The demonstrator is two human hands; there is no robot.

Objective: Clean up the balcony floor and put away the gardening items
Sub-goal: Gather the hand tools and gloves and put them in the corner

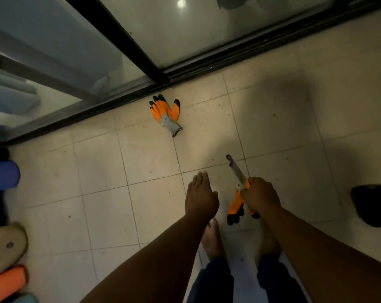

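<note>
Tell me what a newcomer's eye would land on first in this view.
The orange glove lying flat on the pale tiled floor, close to the black sliding-door track, stands out first. Next comes the right hand, low in the middle of the view, gripping a second orange glove together with a slim tool that points away from the person. The left hand hovers beside it, fingers straight and holding nothing.

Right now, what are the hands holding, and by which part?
The right hand grips a glove near its cuff, together with a tool at its lower end. The left hand holds nothing.
</note>
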